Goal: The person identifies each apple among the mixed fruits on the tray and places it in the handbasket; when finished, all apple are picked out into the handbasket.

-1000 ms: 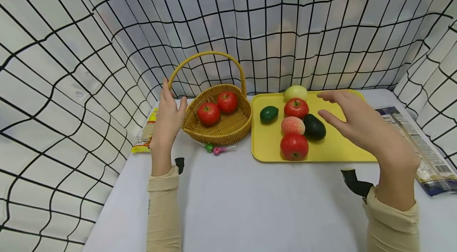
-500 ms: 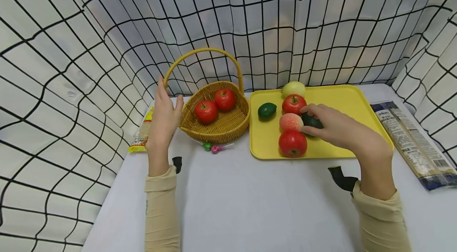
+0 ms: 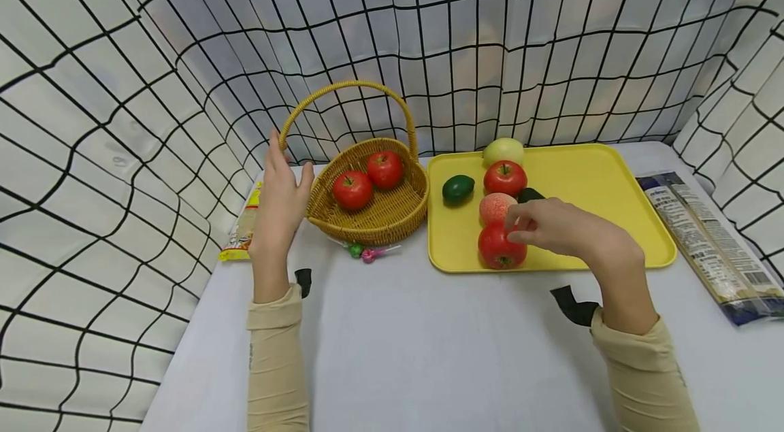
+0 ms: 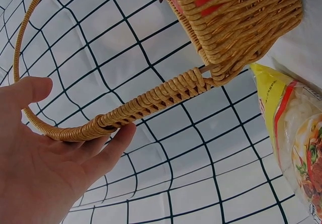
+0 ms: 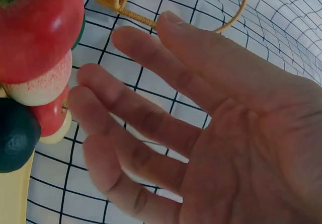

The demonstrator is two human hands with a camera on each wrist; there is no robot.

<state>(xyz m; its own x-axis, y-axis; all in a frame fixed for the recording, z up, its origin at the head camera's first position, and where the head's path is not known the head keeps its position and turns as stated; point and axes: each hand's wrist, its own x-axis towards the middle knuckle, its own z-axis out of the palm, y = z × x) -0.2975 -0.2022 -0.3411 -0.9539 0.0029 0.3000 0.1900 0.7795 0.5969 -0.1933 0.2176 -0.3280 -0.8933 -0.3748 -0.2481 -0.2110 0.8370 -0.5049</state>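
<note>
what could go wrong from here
The right hand hangs at the front apple, which sits near the front edge of the yellow tray; a nudge might roll it out. The peach and avocado are crowded close by, so a clumsy grab could shift them too. The left hand is at the handle of the basket; a push there might tip it and spill its two apples.

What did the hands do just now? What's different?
The right hand moved left over the yellow tray, to the front red apple. It hasn't grabbed anything. The left hand stayed at the handle of the basket, and the two apples inside stayed put.
</note>
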